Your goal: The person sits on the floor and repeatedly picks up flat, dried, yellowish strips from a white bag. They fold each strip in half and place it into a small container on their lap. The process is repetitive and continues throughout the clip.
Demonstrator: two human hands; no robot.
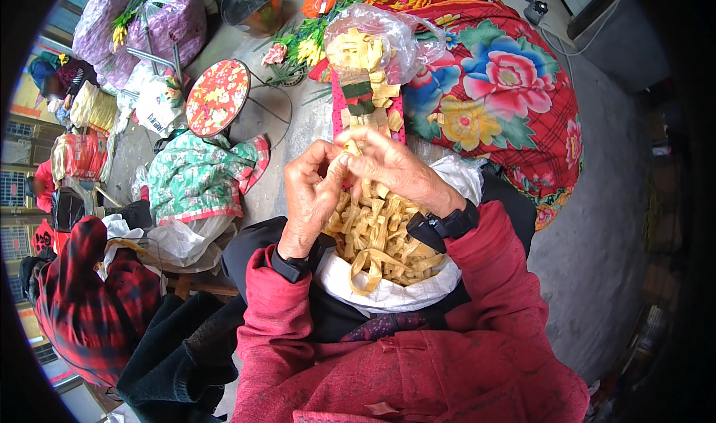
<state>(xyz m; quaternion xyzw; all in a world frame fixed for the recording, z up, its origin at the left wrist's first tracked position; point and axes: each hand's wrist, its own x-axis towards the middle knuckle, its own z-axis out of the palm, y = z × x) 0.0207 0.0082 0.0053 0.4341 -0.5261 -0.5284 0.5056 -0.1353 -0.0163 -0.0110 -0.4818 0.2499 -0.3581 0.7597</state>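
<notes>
My left hand and my right hand meet in front of me at a small folded yellowish strip. Thumbs and fingertips of both pinch it; its lower part is hidden by the fingers. Under my hands, a white woven sack on my lap holds many tan folded strips, one long loop lying near its rim. Just beyond, a pink dotted board carries tan folded pieces and dark green ones. A clear plastic bag with pale yellow folded pieces rests at its far end.
A red floral quilt bulges at the right. On the left are a round floral stool, green patterned cloth and a person in a plaid garment. Purple-filled bags and a dark bucket stand farther off.
</notes>
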